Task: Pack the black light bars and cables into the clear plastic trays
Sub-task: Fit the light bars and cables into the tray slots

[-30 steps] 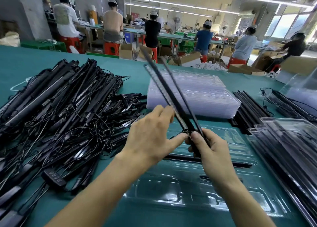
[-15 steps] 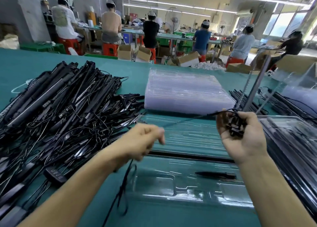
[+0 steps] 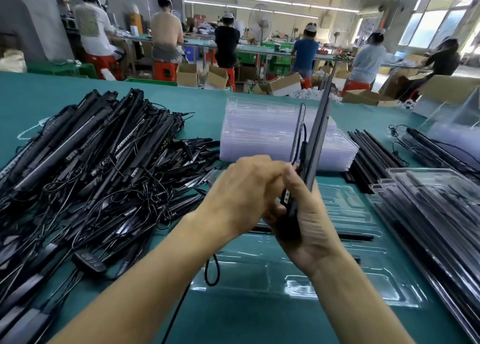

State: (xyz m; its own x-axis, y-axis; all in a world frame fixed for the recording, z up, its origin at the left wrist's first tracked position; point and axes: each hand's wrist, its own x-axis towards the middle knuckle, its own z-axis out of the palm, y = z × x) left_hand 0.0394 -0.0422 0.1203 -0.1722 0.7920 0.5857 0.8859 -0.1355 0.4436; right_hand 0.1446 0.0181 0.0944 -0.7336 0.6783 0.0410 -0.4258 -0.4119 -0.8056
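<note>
My right hand (image 3: 309, 221) grips two black light bars (image 3: 318, 135) that stand almost upright, together with their black controller at the palm. My left hand (image 3: 246, 190) meets it from the left, fingers curled around the black cable (image 3: 211, 271), which hangs in a loop below both hands. Under the hands lies an open clear plastic tray (image 3: 363, 268) with one black bar (image 3: 355, 237) lying across it. A big tangled pile of black light bars and cables (image 3: 85, 177) fills the left of the green table.
A stack of empty clear trays (image 3: 262, 138) sits behind my hands. Loose black bars (image 3: 368, 156) lie right of it, and filled trays (image 3: 441, 213) are stacked at the right edge. Several people work at benches beyond the table.
My hands were apart with the cable stretched between them; now they have come together at the centre. The bars swung back from the right to stand upright over the tray.
</note>
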